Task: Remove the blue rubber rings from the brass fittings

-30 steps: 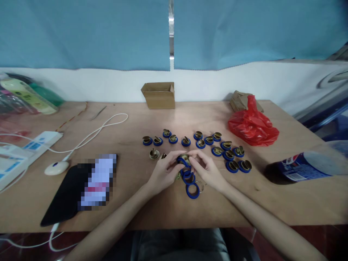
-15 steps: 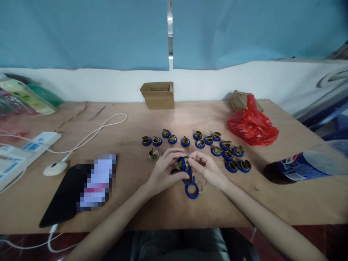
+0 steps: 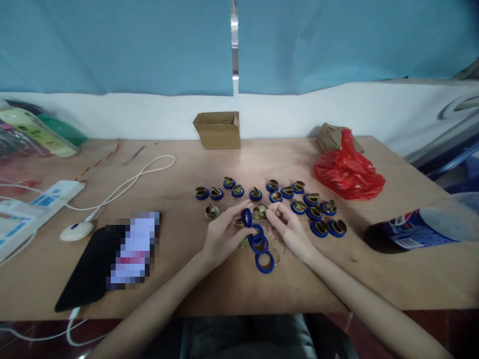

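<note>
Between the thumb and fingers of my left hand (image 3: 226,233) is a blue ring (image 3: 246,218), turned nearly edge-on. My right hand (image 3: 287,228) pinches a small brass-coloured metal piece (image 3: 259,213) just to the right of that ring; whether the two touch I cannot tell. Below my hands several loose blue rings (image 3: 265,262) lie overlapping in a line, with thin wire rings (image 3: 277,255) beside them. More brass pieces (image 3: 243,243) lie partly hidden behind my left hand. Beyond my hands stand several blue-rimmed brass pieces (image 3: 314,213), and one with a pale rim (image 3: 211,212).
A red plastic bag (image 3: 348,172) and a cola bottle (image 3: 411,229) on its side are at the right. An open cardboard box (image 3: 219,134) stands against the wall. At the left lie a phone (image 3: 134,252), a black flat device (image 3: 88,269), a white cable (image 3: 129,184) and a power strip (image 3: 56,199).
The blue ring in my left hand has turned from face-on to edge-on and shifted slightly left. The brass piece in my right hand now shows more clearly beside it.
</note>
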{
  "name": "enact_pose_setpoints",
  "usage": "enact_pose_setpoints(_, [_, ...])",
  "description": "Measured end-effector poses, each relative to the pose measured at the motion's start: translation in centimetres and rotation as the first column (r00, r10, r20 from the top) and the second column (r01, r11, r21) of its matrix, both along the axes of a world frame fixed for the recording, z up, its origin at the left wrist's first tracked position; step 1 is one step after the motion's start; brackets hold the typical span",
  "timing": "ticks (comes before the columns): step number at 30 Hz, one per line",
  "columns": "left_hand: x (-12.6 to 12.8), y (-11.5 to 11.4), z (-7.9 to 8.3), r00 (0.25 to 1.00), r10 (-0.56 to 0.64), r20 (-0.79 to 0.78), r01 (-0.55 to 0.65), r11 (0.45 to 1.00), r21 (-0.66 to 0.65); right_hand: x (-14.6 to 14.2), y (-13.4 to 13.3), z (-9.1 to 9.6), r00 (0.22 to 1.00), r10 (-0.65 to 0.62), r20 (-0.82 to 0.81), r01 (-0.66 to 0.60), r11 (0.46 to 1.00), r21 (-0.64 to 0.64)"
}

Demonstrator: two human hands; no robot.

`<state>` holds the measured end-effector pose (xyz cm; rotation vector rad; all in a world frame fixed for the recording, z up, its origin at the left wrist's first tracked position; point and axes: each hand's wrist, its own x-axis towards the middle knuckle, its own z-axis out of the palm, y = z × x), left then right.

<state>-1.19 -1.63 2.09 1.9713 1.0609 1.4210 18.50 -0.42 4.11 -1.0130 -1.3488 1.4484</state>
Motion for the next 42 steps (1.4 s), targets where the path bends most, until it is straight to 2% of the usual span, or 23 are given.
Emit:
enact_pose_setpoints(2, [-0.1,-0.1,0.1,1.000,-0.002,0.019,0.003,0.998,-0.066,0.2,0.3,0.0,0.996,-0.093,-0.011,0.093,0.996,0.013])
enact_pose_setpoints(4, [-0.2,-0.3,0.2,0.999,-0.027,-0.038,0.023,0.996,-0.085,0.5,0.5,0.0,0.986,-0.164,-0.010,0.164,0.986,0.029])
enact_pose_setpoints(6, [-0.1,-0.4,0.2,0.984,-0.087,-0.155,0.081,0.996,-0.044,0.6,0.7,0.1,0.980,-0.200,-0.013,0.200,0.979,0.033])
enact_pose_setpoints(9, [0.2,-0.4,-0.3,0.921,-0.171,-0.350,0.214,0.973,0.091,0.7,0.8,0.1,0.976,-0.216,-0.031,0.216,0.976,0.031])
enact_pose_setpoints(11, [0.4,-0.3,-0.8,0.878,-0.179,-0.443,0.266,0.953,0.143,0.6,0.7,0.2,0.977,-0.213,-0.024,0.214,0.976,0.035])
enact_pose_setpoints(13, [0.6,-0.2,-1.2,0.859,-0.160,-0.486,0.263,0.953,0.152,0.4,0.6,0.3,0.979,-0.203,-0.001,0.203,0.979,0.034])
enact_pose_setpoints(16, [0.6,-0.1,-1.3,0.872,-0.111,-0.476,0.209,0.965,0.157,0.2,0.4,0.5,0.984,-0.175,0.028,0.174,0.984,0.025])
enact_pose_setpoints(19, [0.6,-0.1,-1.0,0.911,0.001,-0.413,0.085,0.978,0.190,-0.1,0.2,0.3,0.990,-0.133,0.040,0.133,0.991,0.021])
enact_pose_setpoints(23, [0.5,-0.2,-0.9,0.925,0.130,-0.356,-0.057,0.976,0.208,-0.6,0.0,-0.5,0.992,-0.106,0.074,0.097,0.989,0.107])
enact_pose_setpoints(26, [0.6,-0.2,-1.0,0.931,0.103,-0.351,-0.036,0.981,0.193,-0.9,-0.2,-0.9,0.991,-0.066,0.114,0.047,0.986,0.163])
enact_pose_setpoints(29, [0.6,-0.3,-1.0,0.934,0.037,-0.357,0.026,0.985,0.168,-0.8,-0.3,-0.7,0.989,-0.012,0.144,-0.012,0.987,0.159])
enact_pose_setpoints(34, [0.4,-0.1,-1.1,0.938,0.020,-0.347,0.042,0.985,0.170,-0.4,-0.3,-0.3,0.980,0.076,0.186,-0.108,0.979,0.171])
enact_pose_setpoints(42, [0.5,0.0,-0.8,0.942,0.079,-0.327,0.000,0.972,0.233,-0.3,-0.6,0.1,0.952,0.029,0.305,-0.118,0.954,0.276])
